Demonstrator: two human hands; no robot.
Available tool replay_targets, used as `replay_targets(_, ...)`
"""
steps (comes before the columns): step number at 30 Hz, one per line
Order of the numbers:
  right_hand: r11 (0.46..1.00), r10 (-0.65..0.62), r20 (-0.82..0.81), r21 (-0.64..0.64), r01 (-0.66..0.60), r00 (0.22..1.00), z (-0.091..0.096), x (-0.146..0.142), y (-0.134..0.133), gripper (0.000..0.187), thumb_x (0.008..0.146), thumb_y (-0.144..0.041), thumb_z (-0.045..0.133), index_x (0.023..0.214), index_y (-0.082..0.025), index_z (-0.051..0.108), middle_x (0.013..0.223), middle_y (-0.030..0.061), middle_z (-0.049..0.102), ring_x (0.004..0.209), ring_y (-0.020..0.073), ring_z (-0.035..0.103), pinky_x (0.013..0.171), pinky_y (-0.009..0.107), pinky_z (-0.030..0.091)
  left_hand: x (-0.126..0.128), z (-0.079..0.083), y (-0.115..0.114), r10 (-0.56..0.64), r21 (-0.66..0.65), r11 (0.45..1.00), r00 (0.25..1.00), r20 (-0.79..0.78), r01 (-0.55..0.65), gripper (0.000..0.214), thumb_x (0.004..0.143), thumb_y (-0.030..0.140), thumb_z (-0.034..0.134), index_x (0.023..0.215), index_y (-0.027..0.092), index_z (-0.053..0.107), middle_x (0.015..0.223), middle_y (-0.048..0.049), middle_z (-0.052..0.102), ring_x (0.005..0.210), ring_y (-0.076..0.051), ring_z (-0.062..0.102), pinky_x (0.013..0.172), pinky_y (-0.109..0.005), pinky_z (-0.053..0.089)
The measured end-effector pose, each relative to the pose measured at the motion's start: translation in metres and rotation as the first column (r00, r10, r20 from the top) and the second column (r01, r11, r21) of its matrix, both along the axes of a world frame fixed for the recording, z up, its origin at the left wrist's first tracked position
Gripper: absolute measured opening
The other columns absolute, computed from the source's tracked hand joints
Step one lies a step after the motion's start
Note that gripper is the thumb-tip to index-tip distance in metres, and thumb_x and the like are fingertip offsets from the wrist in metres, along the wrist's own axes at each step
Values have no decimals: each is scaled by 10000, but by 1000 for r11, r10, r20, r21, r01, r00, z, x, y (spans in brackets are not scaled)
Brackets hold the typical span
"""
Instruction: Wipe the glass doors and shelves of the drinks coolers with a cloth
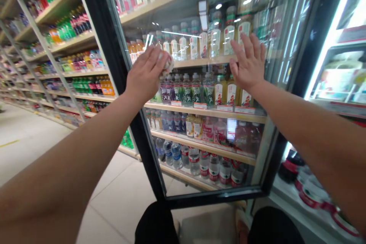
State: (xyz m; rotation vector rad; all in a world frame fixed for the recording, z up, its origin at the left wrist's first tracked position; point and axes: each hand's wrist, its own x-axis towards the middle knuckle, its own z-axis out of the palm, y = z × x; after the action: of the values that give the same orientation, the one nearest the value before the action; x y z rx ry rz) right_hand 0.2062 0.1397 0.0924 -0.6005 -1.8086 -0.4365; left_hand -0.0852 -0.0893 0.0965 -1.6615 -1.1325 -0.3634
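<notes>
Black frame (150, 156) and clear pane (183, 15) ahead: faced the glass door (214, 199) from close by, with black-clad knees (156, 223) near its bottom edge; held a crumpled pale wad (169, 62) in the left hand (145, 70), fingers bent together and closed over it, toward the left side of the pane; could not tell paper from cloth; spread the right hand (251, 65) wide toward the right side of the pane, fingers loosely fanned, with nothing gripped; could not tell from this angle any contact between palm and glass.

Looked, by judgement, like a wiping stroke; called for flat, even pressure through the wad rather than a hard push from the fingertips; seemed wise to fold the wad to a broad, clean face, to overlap each pass, and to run right up to the black edge; needed only light steadying from the right hand, better placed on the frame because of likely smears from bare skin; needed care, too, against leaning hard and swinging the door; saw bottles (187, 91) on pale shelves (206, 111) through the glass, plus a bright reflection (203, 13); warranted a slanting look for streaks there.
</notes>
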Motion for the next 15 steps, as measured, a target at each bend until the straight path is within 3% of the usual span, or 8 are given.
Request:
replay_targets(2, 1000, 1, -8, -16, -2, 1000, 10, -5, -4, 662, 991, -565, 233, 1645, -457, 244, 1720, -215, 115, 1654, 185, 3, 1369, 518, -2, 8, -11, 7, 12, 84, 996, 1000, -28, -9, 703, 1066, 135, 261, 1703, 273, -6, 1758, 77, 161, 1611, -185, -159, 1382, -535, 46)
replay_targets(3, 1000, 5, -8, -19, -5, 1000, 14, -9, -7, 667, 990, -559, 216, 1650, -469, 212, 1715, -232, 118, 1653, 174, -23, 1370, 524, -17, 12, -19, 9, 15, 96, 995, 996, -91, -6, 718, 1059, 116, 313, 1707, 253, 36, 1761, 22, 163, 1622, -187, -95, 1375, -515, 139)
replay_targets(5, 1000, 13, 19, -14, -12, 1000, 19, -16, -10, 687, 997, -561, 184, 1672, -437, 168, 1723, -221, 106, 1653, 183, -61, 1366, 560, -20, 21, -32, 14, -14, -29, 1000, 953, -304, 5, 747, 1044, 71, 393, 1703, 251, 91, 1733, -44, 266, 1627, -181, 18, 1342, -479, 273)
replay_targets(7, 1000, 8, 32, -9, -8, 999, 21, -22, -12, 705, 1006, -568, 152, 1687, -389, 156, 1736, -192, 81, 1652, 205, -77, 1362, 585, -7, 27, -34, 18, -32, -91, 996, 916, -400, -5, 725, 1042, 57, 423, 1689, 255, 164, 1698, -64, 356, 1622, -171, 93, 1328, -450, 307)
replay_targets(9, 1000, 0, 26, -7, 0, 1000, 19, -26, -11, 699, 1009, -566, 126, 1688, -403, 129, 1731, -210, 77, 1647, 190, -112, 1364, 570, -23, 32, -27, 25, 25, 23, 1000, 957, -289, -19, 636, 1059, 81, 393, 1663, 231, 260, 1696, -69, 364, 1624, -178, 100, 1344, -450, 273)
replay_targets(12, 1000, -9, 7, -11, 9, 1000, 18, -27, -8, 666, 1010, -547, 111, 1672, -477, 84, 1705, -268, 101, 1632, 136, -167, 1370, 520, -53, 47, -17, 44, 92, 246, 965, 996, 15, -92, 545, 1071, 130, 340, 1613, 166, 372, 1715, -82, 324, 1633, -223, 39, 1355, -477, 229)
replay_targets(13, 1000, -15, 12, -11, 15, 1000, 18, -26, -8, 666, 1014, -542, 119, 1675, -470, 90, 1709, -259, 93, 1635, 142, -154, 1371, 519, -45, 53, -15, 51, 89, 247, 964, 996, 33, -94, 536, 1067, 132, 347, 1600, 159, 396, 1712, -90, 329, 1634, -232, 41, 1352, -482, 231)
replay_targets(15, 999, -37, 26, 2, 37, 999, 19, -24, -9, 678, 1026, -525, 141, 1692, -398, 143, 1737, -190, 58, 1650, 192, -84, 1368, 535, -3, 65, -13, 64, 59, 109, 993, 994, -94, -48, 541, 1052, 119, 398, 1589, 188, 415, 1699, -91, 359, 1632, -226, 111, 1343, -473, 251)
